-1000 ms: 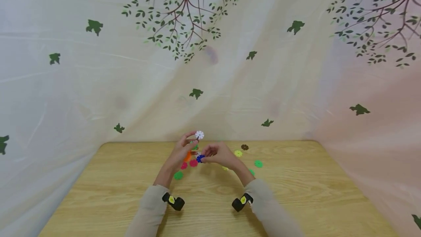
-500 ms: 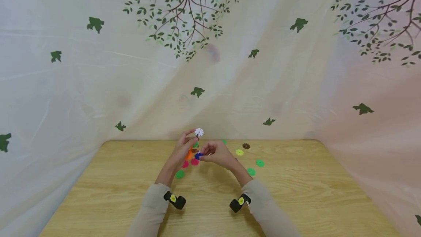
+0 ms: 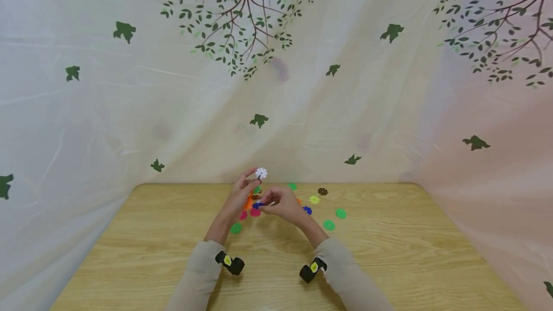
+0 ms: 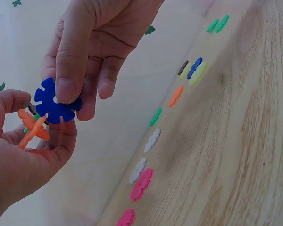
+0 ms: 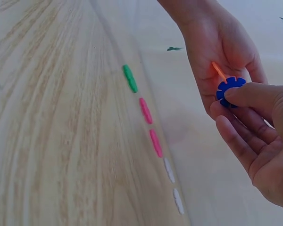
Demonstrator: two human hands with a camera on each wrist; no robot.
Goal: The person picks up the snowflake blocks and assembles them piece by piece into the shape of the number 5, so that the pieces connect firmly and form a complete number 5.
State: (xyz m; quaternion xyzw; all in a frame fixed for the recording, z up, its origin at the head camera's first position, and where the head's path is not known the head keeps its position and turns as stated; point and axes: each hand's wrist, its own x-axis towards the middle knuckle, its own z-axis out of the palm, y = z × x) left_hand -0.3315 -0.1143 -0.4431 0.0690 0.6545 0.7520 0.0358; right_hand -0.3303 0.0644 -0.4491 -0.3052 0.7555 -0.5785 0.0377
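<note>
Above the table, my left hand [image 3: 233, 202] holds several flower-shaped plastic discs joined together. A white disc [image 3: 259, 172] tops this piece; an orange disc [image 4: 34, 133] shows near my palm in the left wrist view. Parts of green and dark discs show there too, mostly covered by fingers. My right hand [image 3: 282, 204] pinches a notched blue disc [image 4: 48, 104] between thumb and fingers. In the left wrist view that disc overlaps the orange one; whether their notches engage, I cannot tell.
Loose discs lie on the wooden table [image 3: 276, 263]: green ones [image 3: 329, 225] and a second blue disc [image 3: 307, 210] to the right, yellow [image 3: 314, 199] and brown [image 3: 322, 191] behind them. Pink discs [image 4: 141, 184] and white discs [image 4: 152, 140] lie near the left hand. A printed curtain hangs behind.
My right hand has shifted slightly left with the blue disc, which has turned from face-on to nearly edge-on in the head view. The left hand keeps its hold, almost still.
</note>
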